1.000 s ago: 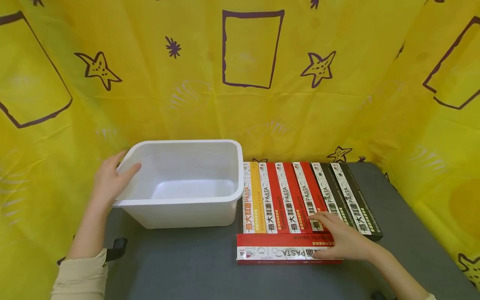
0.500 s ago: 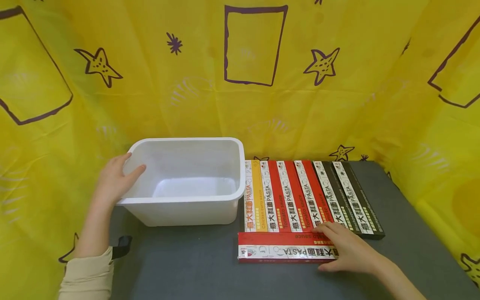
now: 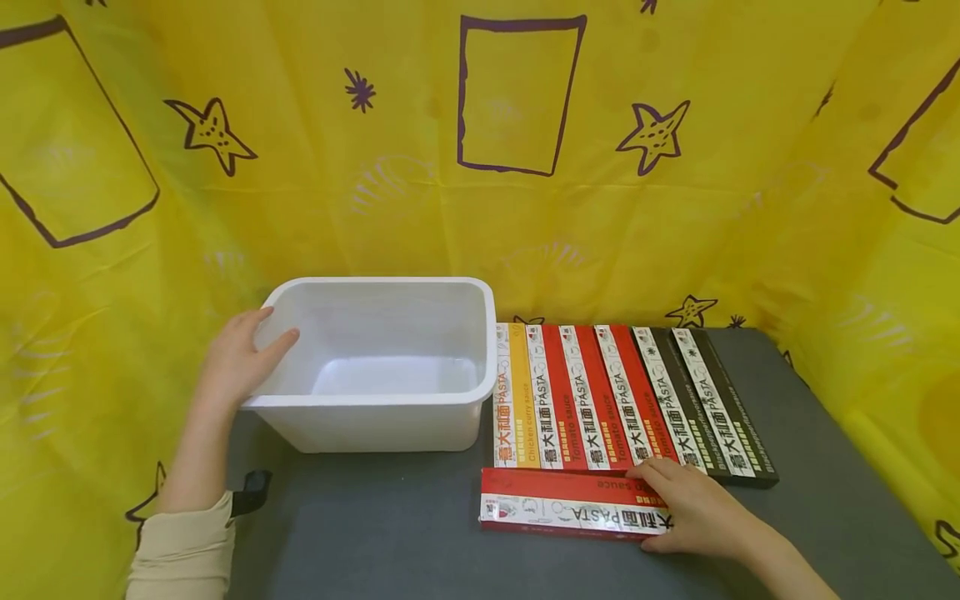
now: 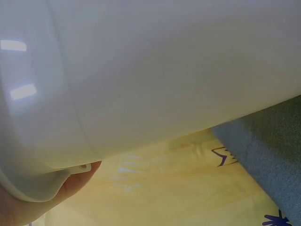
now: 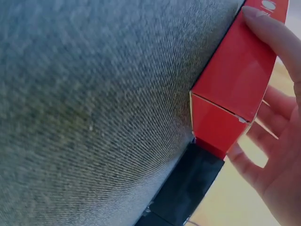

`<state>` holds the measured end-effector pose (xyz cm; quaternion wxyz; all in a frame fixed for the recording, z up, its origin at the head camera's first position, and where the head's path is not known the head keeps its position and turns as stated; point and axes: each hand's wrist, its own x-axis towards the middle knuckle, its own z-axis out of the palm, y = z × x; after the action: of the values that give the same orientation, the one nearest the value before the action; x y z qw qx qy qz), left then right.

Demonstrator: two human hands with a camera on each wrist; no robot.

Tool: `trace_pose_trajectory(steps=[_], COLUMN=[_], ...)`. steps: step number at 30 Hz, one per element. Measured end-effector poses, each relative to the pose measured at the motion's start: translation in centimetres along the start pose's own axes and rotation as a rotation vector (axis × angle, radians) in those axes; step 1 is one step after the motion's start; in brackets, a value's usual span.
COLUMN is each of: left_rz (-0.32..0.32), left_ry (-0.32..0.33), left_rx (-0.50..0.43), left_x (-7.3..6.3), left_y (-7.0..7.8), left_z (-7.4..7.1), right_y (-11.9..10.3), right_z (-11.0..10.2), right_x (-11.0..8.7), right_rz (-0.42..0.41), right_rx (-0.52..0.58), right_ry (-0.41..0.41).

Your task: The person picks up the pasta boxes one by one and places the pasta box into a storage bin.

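A white plastic bin (image 3: 382, 429) stands at the left of the table. At its left end my left hand (image 3: 238, 358) holds the rim, thumb over the inside and fingers outside; in the left wrist view a finger (image 4: 80, 181) shows under the lip. In front of the row of boxes lies a red tomato sauce pasta box (image 3: 540, 508), crosswise and slightly askew. My right hand (image 3: 697, 512) grips its right end, thumb on the near side and fingers across the far side. The right wrist view shows the thumb (image 5: 270, 30) pressed on the red box (image 5: 235, 70).
Behind the red box is a row of pasta boxes: a yellow one (image 3: 517, 400) beside the bin, several red ones (image 3: 588, 400), then black ones (image 3: 723, 400) at the right. A yellow patterned cloth (image 3: 405, 208) hangs behind and around the dark grey table (image 3: 375, 525).
My right hand has slid rightward to the red box's end and taken hold of it. That end has turned slightly toward me, away from the row. The left hand stays on the bin's rim.
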<state>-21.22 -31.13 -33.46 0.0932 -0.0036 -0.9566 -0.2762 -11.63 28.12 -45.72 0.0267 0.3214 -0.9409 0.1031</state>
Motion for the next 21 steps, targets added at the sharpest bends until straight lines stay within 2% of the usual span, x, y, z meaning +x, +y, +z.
trace_pose_trajectory(steps=[5,11,16,21], left_rz=[0.0,-0.01,-0.021,-0.024], left_ry=[0.003,0.007,0.012,0.027], left_rx=[-0.002,-0.007,-0.014,-0.029], left_x=[-0.1,-0.1,-0.2,-0.2], left_y=[0.0,0.4,0.4,0.3], left_z=[0.0,-0.1,-0.1,-0.1], right_y=[0.0,0.2,-0.3,-1.1], right_z=[0.2,0.3,0.0,-1.2], right_x=[-0.1,-0.1,0.1,0.9], right_rz=[0.034,0.022,0.02,-0.006], right_rx=[0.021,0.073,0.219,0.389], right_ry=[-0.044,-0.04,-0.007,0.039])
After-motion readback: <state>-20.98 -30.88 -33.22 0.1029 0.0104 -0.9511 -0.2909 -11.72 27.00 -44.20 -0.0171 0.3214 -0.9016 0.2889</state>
